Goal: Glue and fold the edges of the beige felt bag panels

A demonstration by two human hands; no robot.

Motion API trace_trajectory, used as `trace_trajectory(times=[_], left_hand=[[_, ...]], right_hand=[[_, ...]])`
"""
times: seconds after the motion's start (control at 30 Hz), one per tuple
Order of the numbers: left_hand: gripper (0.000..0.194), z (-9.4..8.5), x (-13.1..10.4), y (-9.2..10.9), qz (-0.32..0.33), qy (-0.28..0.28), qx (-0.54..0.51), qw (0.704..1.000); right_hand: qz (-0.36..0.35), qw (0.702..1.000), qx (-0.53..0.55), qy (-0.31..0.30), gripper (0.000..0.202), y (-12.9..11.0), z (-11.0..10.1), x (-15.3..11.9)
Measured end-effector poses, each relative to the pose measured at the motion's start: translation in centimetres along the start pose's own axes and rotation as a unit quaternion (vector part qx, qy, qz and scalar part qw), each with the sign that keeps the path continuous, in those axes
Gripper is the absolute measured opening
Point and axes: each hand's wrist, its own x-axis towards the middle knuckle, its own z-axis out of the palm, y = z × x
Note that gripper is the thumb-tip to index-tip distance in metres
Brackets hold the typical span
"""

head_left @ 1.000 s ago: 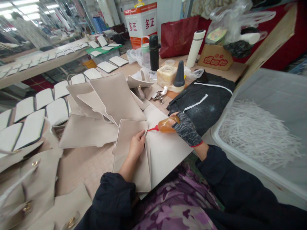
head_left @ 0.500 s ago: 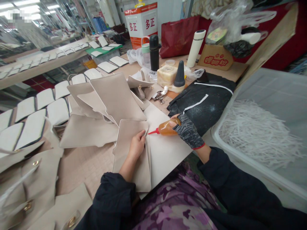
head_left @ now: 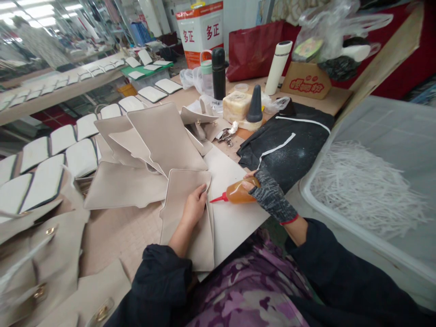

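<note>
My left hand (head_left: pixel 195 205) grips the right edge of a beige leather panel (head_left: pixel 182 190), thumb on top and the other fingers hidden beneath. That edge gapes slightly, with a second layer under it. In my right hand (head_left: pixel 260 187), which wears a grey fingerless glove, is a glue bottle (head_left: pixel 238 190) of amber liquid, lying on its side. Its red nozzle points left, close to the panel's open edge; whether it touches I cannot tell. A pale board (head_left: pixel 235 227) lies under both. More beige leather panels (head_left: pixel 166 136) stand folded open behind my left hand.
White padded pieces (head_left: pixel 81 156) lie in rows at the left, with beige bag parts (head_left: pixel 57 254) nearer me. A black thermos (head_left: pixel 218 75), a yellowish block (head_left: pixel 236 106) and a dark cone (head_left: pixel 255 106) stand behind. A bin (head_left: pixel 315 200) of white shreds is at right.
My right hand and the glue bottle have moved a little toward me, so the nozzle sits lower along the panel's edge. My left hand keeps its hold.
</note>
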Motion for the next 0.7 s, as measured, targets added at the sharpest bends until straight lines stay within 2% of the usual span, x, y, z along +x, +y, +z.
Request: trace_trajectory(times=[0.33,0.7], left_hand=[[0.039,-0.1,-0.2,0.0,0.016,0.0,0.01,1.0],[0.038,-0.2,-0.5,0.4,0.016,-0.002,-0.002,1.0]], right_hand=[[0.071,0.996,0.043,-0.032,0.029,-1.4,-0.9,-2.6],[0.111,0.989,0.052,-0.087,0.024,-2.4,-2.1,-4.4]])
